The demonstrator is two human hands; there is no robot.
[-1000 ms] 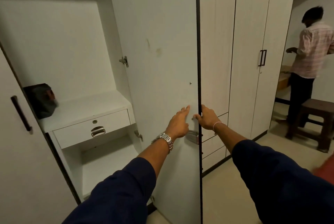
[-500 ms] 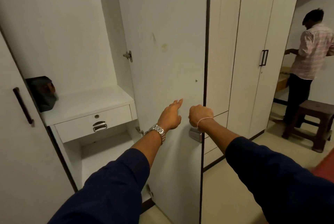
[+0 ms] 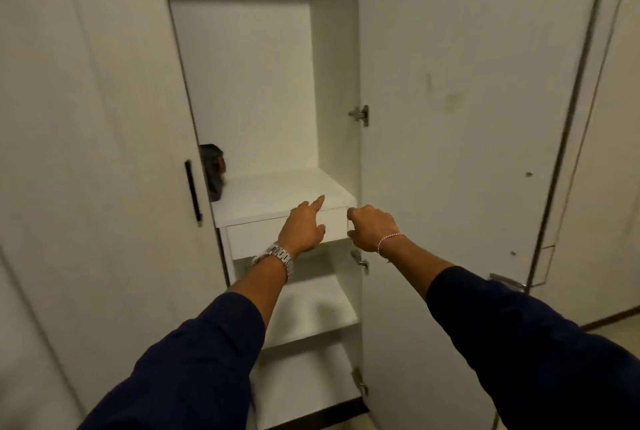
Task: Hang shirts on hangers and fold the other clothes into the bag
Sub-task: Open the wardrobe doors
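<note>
While no shirt, hanger or folded garment shows anywhere in the head view, the step in hand looks like preparation: the wardrobe stands with its right door [image 3: 467,152] swung wide, and both arms reach into the opening. The left hand [image 3: 303,228] is loose, its forefinger stretched toward the shelf [image 3: 277,194], and it hangs in front of the drawer [image 3: 249,239] beneath that shelf; whether it touches the drawer front I cannot tell. The right hand [image 3: 372,230] is curled into a fist near the hinged side of the door and grasps nothing visible. A dark bag-like object [image 3: 213,169] sits at the left end of the shelf, half hidden behind the left door [image 3: 104,152]; it may be the bag the task names, though blur leaves that unsure.

The next move probably calls for locating the clothes and hangers, which lie outside the frame. The top of the compartment is cut off, so any hanging rail is unseen. The drawer's handle is covered by the left hand.
</note>
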